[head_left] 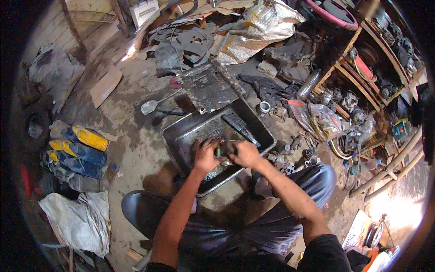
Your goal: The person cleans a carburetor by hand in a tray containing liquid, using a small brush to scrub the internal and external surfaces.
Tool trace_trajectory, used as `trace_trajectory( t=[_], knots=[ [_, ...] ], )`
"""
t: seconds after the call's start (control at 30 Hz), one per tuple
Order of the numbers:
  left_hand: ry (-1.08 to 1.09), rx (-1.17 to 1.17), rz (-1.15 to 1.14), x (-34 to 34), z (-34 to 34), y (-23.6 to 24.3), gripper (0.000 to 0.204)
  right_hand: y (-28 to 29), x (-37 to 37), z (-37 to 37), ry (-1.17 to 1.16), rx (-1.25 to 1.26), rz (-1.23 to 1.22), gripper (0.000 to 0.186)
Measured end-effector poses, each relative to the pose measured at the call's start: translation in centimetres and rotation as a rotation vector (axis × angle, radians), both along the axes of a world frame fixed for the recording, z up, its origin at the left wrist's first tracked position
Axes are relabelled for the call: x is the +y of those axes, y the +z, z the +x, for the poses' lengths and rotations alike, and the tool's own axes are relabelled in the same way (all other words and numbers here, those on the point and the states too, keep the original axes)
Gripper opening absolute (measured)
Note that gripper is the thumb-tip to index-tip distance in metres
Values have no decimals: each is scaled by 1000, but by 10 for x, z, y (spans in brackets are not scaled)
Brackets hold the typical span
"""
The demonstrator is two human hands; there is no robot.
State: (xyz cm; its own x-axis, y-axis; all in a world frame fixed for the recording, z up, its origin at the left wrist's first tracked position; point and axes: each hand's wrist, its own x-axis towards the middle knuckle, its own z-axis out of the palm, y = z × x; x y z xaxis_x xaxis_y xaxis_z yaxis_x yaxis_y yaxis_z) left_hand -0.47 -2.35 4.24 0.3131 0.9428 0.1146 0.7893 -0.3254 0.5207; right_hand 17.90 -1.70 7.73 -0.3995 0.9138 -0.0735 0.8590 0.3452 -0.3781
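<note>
Over a dark, wet rectangular metal tray [185, 136], both of my hands meet at a small round metal part [223, 159] with a shiny lower edge. My left hand [207, 155] is closed on its left side, thumb toward the middle. Curled fingers of my right hand [246, 154] grip it from the right; they hide much of its shape. A black, long-handled brush [241, 129] leans inside the tray at the far right. Across the tray's far edge lies a grimy flat metal plate [210, 86] with a raised side.
Left of the plate, a ladle-like scoop [149, 107] rests on the stained floor. Bottles with yellow parts [90, 138] and a white sack [79, 220] are at the left. Metal parts [312, 161] and a wooden shelf [355, 75] stand right; a large sack [260, 29] lies behind.
</note>
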Motion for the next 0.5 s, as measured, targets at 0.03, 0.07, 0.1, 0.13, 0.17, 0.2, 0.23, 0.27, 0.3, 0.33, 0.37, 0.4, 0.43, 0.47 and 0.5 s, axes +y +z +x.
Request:
trace_trajectory(
  t=[0.03,0.07,0.1,0.13,0.17,0.2,0.23,0.27,0.3,0.33,0.37,0.4,0.43,0.47,0.5],
  knots=[
    [2,-16,18,-1,4,4,77,3,10,11,-168,-28,-96,35],
    [15,-45,2,1,9,8,77,-4,13,21,-253,112,26,34],
    [-2,-46,2,3,9,8,77,-9,17,30,-340,248,157,32],
    [-6,-43,-1,5,2,4,77,-7,7,16,-371,290,144,30],
    [-10,-40,-4,6,-4,-1,77,-4,-3,7,-239,258,67,30],
    [5,-21,24,4,-4,-7,77,-5,-11,2,-60,213,186,31],
    [11,-42,14,4,-4,-12,77,-6,-16,0,121,168,304,32],
    [18,-63,4,5,-5,-18,78,-4,-8,0,24,158,183,32],
    [14,-83,-2,7,-3,-15,78,6,-1,3,-141,229,161,35],
    [5,-94,0,9,-3,-13,78,1,2,6,-231,266,178,35],
    [5,-77,-1,9,0,-10,77,-7,6,10,-321,304,195,35],
    [4,-55,-7,8,2,-6,77,-12,4,10,-189,314,212,33],
    [2,-34,-12,8,5,-1,76,-18,-3,10,-57,322,228,31],
    [-9,-62,-35,5,7,3,77,-23,-10,12,78,337,254,31],
    [5,-110,-47,4,3,-2,77,-18,-7,11,-30,295,201,33]
  ],
)
